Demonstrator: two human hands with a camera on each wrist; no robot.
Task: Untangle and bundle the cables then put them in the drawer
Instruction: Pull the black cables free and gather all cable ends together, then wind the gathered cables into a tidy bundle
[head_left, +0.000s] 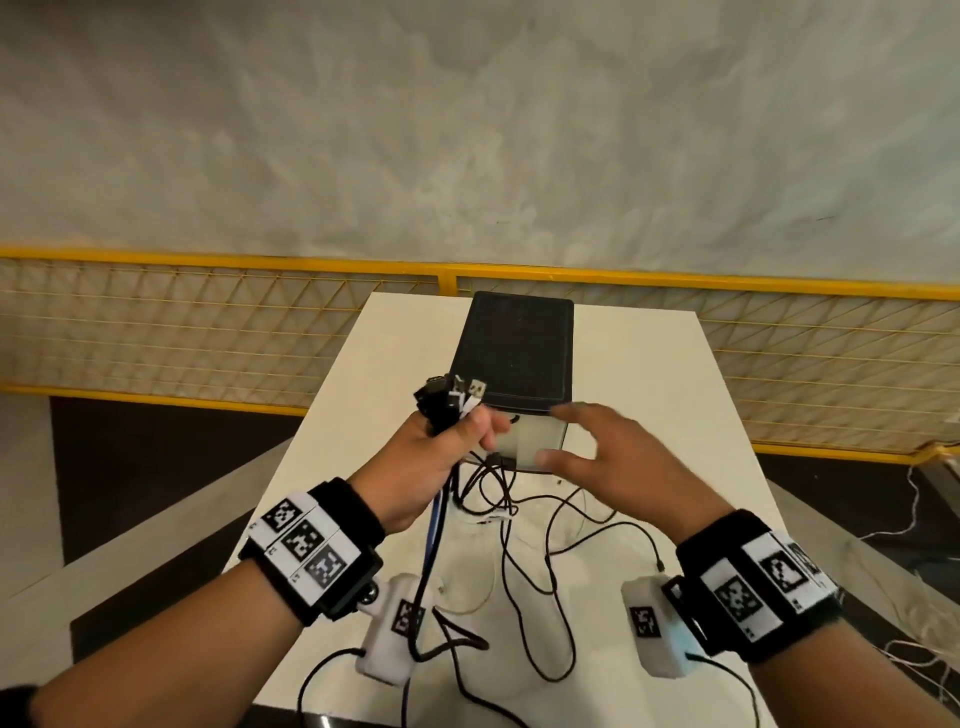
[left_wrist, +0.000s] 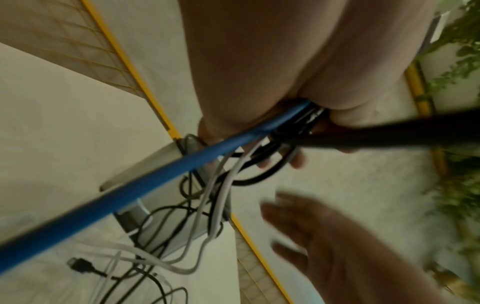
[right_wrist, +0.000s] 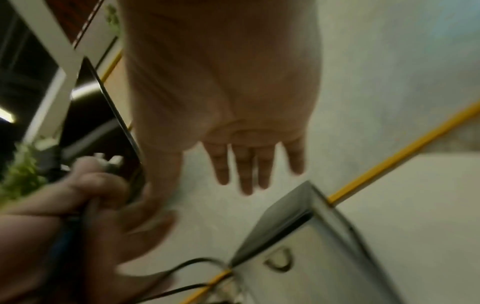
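Observation:
My left hand (head_left: 447, 441) grips a bunch of cables (head_left: 449, 397) near their plug ends, which stick up above the fist. A blue cable (left_wrist: 145, 183) and several black and white ones hang from the fist down to the white table (head_left: 649, 374), where their loose lengths (head_left: 524, 525) lie tangled. My right hand (head_left: 587, 447) hovers with fingers spread and holds nothing, just in front of the small drawer unit (head_left: 514, 348), which has a black top and a pale front with a handle (right_wrist: 279, 260). The drawer front (head_left: 530, 441) looks closed.
A yellow mesh railing (head_left: 208, 322) runs behind the table. The table's left and right edges drop to a dark floor. White strings (head_left: 914, 649) lie on the floor at the right. Green plants (left_wrist: 457, 61) show in the left wrist view.

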